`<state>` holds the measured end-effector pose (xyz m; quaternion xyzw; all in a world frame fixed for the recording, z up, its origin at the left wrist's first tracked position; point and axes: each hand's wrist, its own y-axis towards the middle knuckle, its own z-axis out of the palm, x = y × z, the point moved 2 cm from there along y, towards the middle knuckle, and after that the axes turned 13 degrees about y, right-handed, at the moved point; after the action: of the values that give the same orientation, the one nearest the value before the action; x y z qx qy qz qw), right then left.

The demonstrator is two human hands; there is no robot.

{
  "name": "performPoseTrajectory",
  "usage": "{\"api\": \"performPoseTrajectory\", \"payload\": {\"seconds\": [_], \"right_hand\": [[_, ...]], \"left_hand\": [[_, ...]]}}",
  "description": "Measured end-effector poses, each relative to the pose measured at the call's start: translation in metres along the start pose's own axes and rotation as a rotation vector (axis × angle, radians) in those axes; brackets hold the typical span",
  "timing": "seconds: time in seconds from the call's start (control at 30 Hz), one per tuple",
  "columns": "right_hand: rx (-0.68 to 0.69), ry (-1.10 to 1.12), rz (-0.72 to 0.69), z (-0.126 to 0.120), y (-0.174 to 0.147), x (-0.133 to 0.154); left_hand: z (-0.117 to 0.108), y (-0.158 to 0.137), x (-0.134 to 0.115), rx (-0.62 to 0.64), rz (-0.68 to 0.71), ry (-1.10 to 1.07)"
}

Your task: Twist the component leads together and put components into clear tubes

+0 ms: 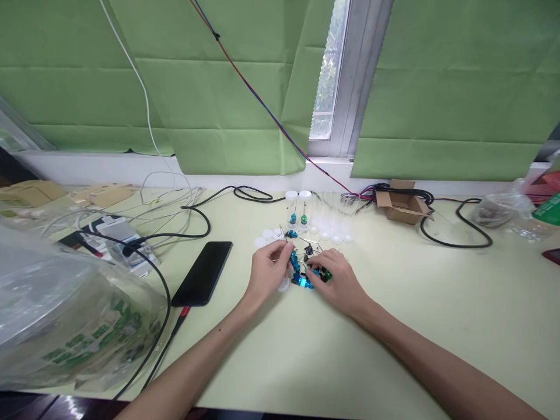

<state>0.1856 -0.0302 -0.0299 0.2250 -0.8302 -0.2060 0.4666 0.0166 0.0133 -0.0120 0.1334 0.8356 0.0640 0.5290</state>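
Left hand: thumb and forefinger drawn close together at the near left edge of a cluster of small blue parts; whether a thin wire is pinched between the tips cannot be told. Right hand: fingers curled, thumb and forefinger close above the right side of the cluster; its exact grip is likewise hidden. Between the hands, the blue parts lie on the pale table among black parts and a green part, some bearing thin metal legs. The step in hand appears to be fingertip handling of these parts at the cluster. The next move probably calls for a light pinch on a single part, its legs kept free of its neighbours.

Around the cluster: white caps beside the left hand, one partly beneath it. Behind: two capped tubes, one containing a blue part, the other a green part; just to their right, a row of clear tubes. Farther out: a phone at left, a large plastic bag beyond it, and an open cardboard box at right rear.
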Motion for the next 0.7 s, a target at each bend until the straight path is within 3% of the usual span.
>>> {"api": "performPoseTrajectory", "payload": {"seconds": [0.7], "right_hand": [[0.173, -0.162, 0.036, 0.0061, -0.0054, 0.0028]], "left_hand": [[0.0046, -0.0036, -0.0021, 0.044, -0.007, 0.009]]}}
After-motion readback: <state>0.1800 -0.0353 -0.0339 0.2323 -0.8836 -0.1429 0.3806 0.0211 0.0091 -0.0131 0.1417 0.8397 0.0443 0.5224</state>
